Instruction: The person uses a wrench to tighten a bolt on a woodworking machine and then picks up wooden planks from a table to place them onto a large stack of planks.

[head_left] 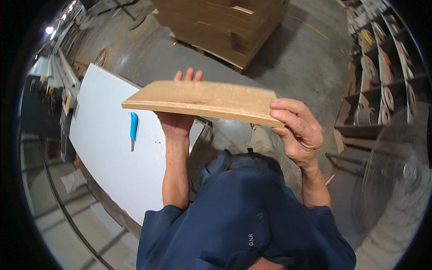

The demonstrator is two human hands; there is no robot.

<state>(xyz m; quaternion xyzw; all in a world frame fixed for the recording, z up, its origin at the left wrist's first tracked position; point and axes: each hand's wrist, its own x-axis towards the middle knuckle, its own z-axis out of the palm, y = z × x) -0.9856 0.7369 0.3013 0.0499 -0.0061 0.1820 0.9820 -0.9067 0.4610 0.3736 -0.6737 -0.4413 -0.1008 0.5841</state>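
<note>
A light-brown wooden board (202,96) is held up level in front of my chest, its banded long edge toward me. My right hand (299,130) pinches its right end, fingers on top and thumb below. Beneath the left part, my left hand (177,123) supports it with the palm, and its fingertips stretch out past the far edge; the middle of that hand is hidden by the board. A blue utility knife (133,127) lies on the white tabletop (103,148) to the left, apart from both hands, its blade pointing toward me.
Stacked brown panels (225,27) rest on a wooden pallet (211,56) ahead. A shelf rack (378,85) with rolls of edge banding stands at the right. Below it is a caged fan (400,171). A metal rail frame (63,211) runs along the lower left.
</note>
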